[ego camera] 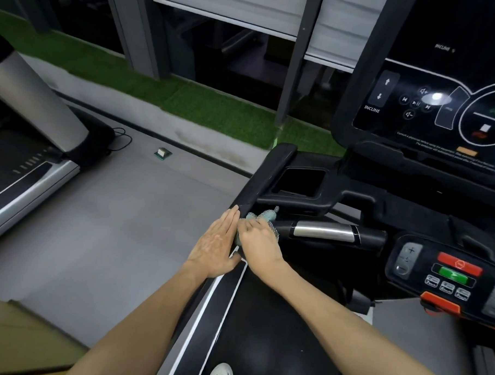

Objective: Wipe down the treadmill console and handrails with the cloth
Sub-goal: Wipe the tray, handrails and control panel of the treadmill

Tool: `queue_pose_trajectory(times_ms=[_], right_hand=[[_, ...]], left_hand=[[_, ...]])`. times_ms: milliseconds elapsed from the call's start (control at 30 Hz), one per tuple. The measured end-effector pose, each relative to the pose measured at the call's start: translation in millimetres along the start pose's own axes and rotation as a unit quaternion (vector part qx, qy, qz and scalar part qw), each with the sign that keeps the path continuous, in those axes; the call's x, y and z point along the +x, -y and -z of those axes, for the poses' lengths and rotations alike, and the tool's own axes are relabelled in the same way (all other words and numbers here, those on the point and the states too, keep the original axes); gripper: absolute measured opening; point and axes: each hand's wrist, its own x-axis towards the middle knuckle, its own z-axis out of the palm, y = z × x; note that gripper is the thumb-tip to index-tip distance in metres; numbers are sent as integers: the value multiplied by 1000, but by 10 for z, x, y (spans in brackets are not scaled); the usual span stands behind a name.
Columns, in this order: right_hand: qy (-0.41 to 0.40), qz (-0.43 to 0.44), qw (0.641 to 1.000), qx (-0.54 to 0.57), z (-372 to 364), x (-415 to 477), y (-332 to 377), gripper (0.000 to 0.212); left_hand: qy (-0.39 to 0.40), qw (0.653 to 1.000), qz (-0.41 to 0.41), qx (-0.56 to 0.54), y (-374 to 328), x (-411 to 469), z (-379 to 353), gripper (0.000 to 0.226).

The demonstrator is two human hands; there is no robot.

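Cloth (263, 215) was bunched in your right hand (259, 240) on the handrail (269, 171), left hand (217, 242) flat beside it; console (442, 110) beyond it likely unwiped.

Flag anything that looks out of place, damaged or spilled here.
A small white-and-green block lies alone on the grey floor between the treadmills; I cannot tell what it is. A black cable loops loosely by the neighbouring treadmill. Nothing looks spilled or damaged. The right hand grips the cloth normally.
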Motion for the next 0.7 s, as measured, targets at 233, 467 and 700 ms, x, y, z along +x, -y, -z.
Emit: queue_pose_trajectory(times_ms=[233, 467, 700], right_hand=[[-32, 100, 994, 20, -20, -27, -211, 29], [-50, 128, 990, -20, 72, -193, -500, 41], [-97, 8, 995, -13, 654, -890, -1205, 56]], left_hand=[[8, 1000, 1, -14, 4, -7, 33, 94], [-11, 1000, -8, 2, 5, -7, 18, 93], [-21, 1000, -4, 1, -6, -2, 16, 93]])
